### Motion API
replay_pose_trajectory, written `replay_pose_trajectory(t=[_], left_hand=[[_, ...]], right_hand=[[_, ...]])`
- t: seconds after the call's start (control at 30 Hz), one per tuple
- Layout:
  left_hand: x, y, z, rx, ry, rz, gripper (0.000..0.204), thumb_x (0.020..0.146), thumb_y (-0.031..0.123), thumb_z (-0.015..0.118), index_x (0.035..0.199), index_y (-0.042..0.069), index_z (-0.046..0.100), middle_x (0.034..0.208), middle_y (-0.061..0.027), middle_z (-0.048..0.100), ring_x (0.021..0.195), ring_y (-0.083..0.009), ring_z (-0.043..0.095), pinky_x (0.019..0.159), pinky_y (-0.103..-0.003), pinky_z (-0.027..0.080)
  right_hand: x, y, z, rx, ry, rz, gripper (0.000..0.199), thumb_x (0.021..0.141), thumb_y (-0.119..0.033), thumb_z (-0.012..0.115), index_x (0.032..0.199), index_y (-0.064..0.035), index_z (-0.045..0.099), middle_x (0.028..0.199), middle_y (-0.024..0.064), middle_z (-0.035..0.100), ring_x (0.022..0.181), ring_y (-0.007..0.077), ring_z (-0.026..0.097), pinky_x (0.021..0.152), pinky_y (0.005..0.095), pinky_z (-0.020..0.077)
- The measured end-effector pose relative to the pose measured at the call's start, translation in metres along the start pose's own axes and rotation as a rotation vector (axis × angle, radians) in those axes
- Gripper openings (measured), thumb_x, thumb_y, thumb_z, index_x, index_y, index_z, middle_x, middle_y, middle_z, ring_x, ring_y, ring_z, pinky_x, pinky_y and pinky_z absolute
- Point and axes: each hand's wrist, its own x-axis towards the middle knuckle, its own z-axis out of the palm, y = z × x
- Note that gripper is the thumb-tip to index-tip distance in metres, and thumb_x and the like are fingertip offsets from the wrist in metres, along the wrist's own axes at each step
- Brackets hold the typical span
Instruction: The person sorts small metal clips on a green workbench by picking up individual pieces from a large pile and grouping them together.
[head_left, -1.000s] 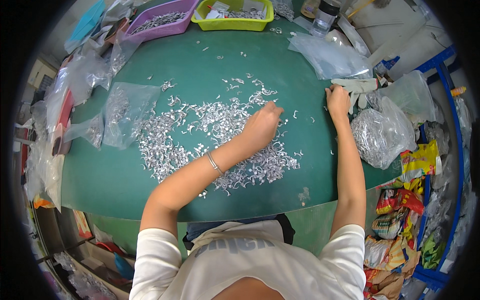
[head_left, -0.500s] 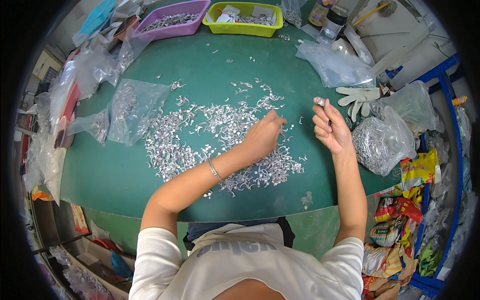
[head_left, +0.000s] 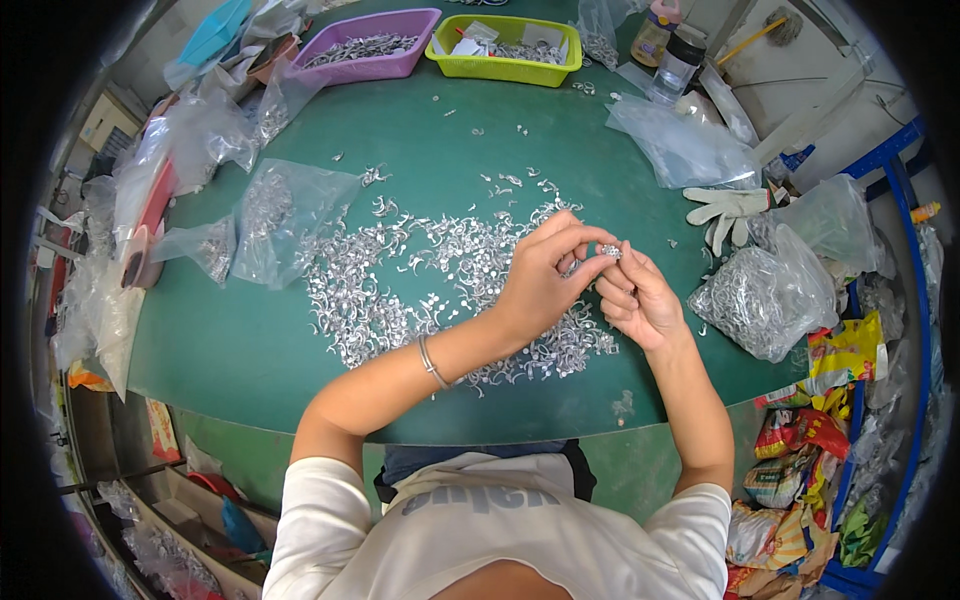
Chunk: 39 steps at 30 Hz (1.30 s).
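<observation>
Both hands' grips — left hand [head_left: 540, 285], right hand [head_left: 635, 300] — pinch one tiny silvery metal piece [head_left: 609, 251] (shiny, curled)

Metal clips [head_left: 400, 290] lie spread across the middle of the table [head_left: 240, 350]. Two trays [head_left: 375, 45] sit side by side at the top edge. Bags [head_left: 275, 215] lie left of the clips; a glove [head_left: 725, 210] and a filled bag [head_left: 760, 300] lie at right.

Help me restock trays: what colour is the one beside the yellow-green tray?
Purple tray, seen clearly in the head view.
</observation>
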Motion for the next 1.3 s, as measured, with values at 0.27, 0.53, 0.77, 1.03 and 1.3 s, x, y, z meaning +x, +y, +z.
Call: replay_pose_trajectory(t=[0.27,0.53,0.77,1.03,1.3], left_hand=[[-0.003,-0.005,-0.006,0.016,0.000,0.023,0.018,0.071,0.000,0.069,0.088,0.003,0.066,0.072,-0.0010,0.051,0.058,-0.0064,0.043,0.048,-0.020,0.033],[-0.004,-0.016,-0.009,-0.143,-0.007,-0.074,0.009,0.079,0.001,0.063,0.087,-0.001,0.066,0.076,-0.0021,0.056,0.063,-0.0076,0.048,0.051,-0.021,0.036],[-0.004,-0.008,-0.013,-0.474,-0.066,-0.380,0.014,0.083,0.008,0.061,0.087,-0.004,0.065,0.073,-0.0006,0.055,0.065,-0.0073,0.047,0.056,-0.022,0.039],[-0.009,-0.007,-0.018,-0.617,-0.113,-0.585,0.020,0.085,0.019,0.061,0.091,0.001,0.066,0.068,0.0050,0.050,0.055,-0.0013,0.040,0.047,-0.016,0.032],[-0.012,0.002,-0.023,-0.721,-0.193,-0.701,0.018,0.088,0.014,0.057,0.096,-0.001,0.061,0.065,0.0052,0.044,0.054,-0.0026,0.034,0.045,-0.018,0.025]], right_hand=[[0.000,0.002,0.012,-0.059,0.081,0.011,0.024,0.095,-0.027,0.043,0.085,-0.0060,0.049,0.057,-0.0050,0.032,0.044,0.0028,0.029,0.036,0.0165,0.0229],[0.003,0.010,0.005,-0.094,0.049,-0.022,0.022,0.094,-0.027,0.046,0.085,-0.0062,0.049,0.057,-0.0055,0.032,0.044,0.0026,0.028,0.036,0.0168,0.0221],[0.003,0.012,0.005,-0.136,0.082,-0.094,0.015,0.092,-0.020,0.051,0.090,-0.0049,0.053,0.056,-0.0060,0.034,0.044,0.0021,0.027,0.037,0.0165,0.0207],[-0.001,0.010,0.011,-0.359,0.145,-0.314,0.013,0.086,-0.008,0.059,0.097,-0.0011,0.058,0.059,-0.0062,0.042,0.045,0.0006,0.029,0.040,0.0181,0.0195],[-0.005,0.013,0.014,-1.083,0.290,-0.732,0.011,0.075,0.001,0.065,0.086,-0.0007,0.066,0.058,-0.0033,0.043,0.050,0.0049,0.034,0.045,0.0204,0.0261]])
